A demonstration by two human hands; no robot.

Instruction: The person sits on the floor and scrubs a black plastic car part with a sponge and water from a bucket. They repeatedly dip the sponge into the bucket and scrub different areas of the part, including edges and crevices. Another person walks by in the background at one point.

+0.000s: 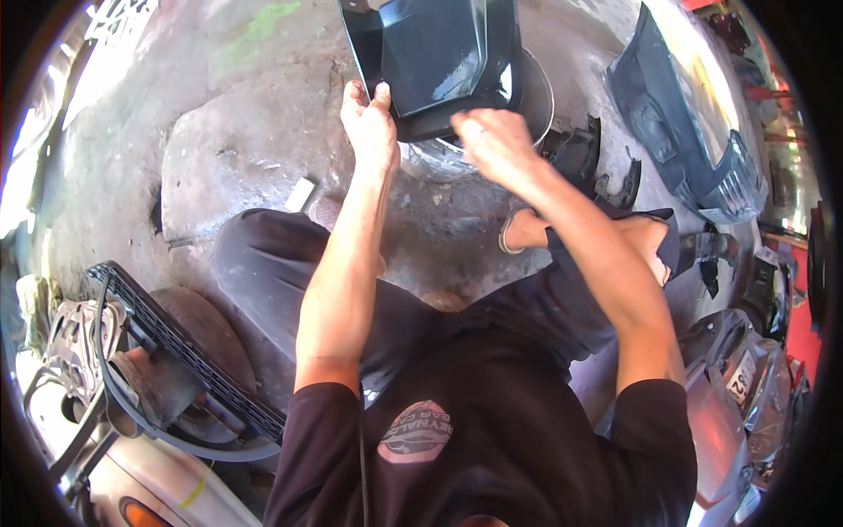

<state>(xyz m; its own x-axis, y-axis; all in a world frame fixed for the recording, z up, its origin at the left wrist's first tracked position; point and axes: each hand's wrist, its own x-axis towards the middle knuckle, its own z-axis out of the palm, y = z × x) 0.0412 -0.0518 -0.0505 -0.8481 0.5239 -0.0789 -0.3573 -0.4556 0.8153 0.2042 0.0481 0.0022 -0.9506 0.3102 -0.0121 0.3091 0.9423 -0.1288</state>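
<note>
A glossy black plastic car body panel [439,61] stands in front of me over a round metal basin [536,105] on the concrete floor. My left hand [369,123] grips the panel's lower left edge, thumb against its face. At the panel's lower right edge my right hand [492,145] has its fingers curled; whether it holds something small I cannot tell. I am seated or squatting, with dark trousers and a sandalled foot [518,230] below the hands.
A dark blue bumper [694,132] lies at the right. A black grille [176,342] and engine parts [79,342] sit at the lower left. Silver body parts [738,404] crowd the lower right. A small pale block [300,195] lies on the floor.
</note>
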